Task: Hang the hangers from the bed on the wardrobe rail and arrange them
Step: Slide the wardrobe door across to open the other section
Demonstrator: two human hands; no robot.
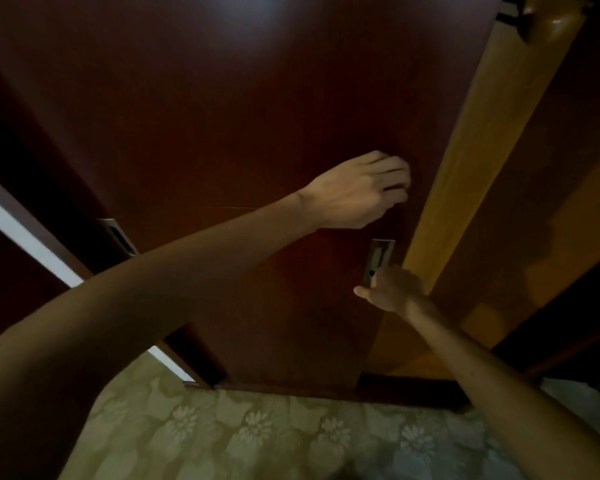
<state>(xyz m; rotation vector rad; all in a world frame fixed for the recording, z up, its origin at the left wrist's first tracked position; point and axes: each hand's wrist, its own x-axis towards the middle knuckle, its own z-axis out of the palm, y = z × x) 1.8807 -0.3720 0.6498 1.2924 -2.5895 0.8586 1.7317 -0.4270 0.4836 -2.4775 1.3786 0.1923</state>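
A single head-worn wide-angle view looks forward and slightly down, very close to a dark reddish-brown wooden wardrobe door (222, 116) that fills the upper and middle frame. The lens bends straight edges: a lighter yellow-brown wooden panel (482, 150) slants through the upper right. A green floral-patterned bedcover (257, 434) crosses the bottom edge. Both bare forearms enter from the lower corners.
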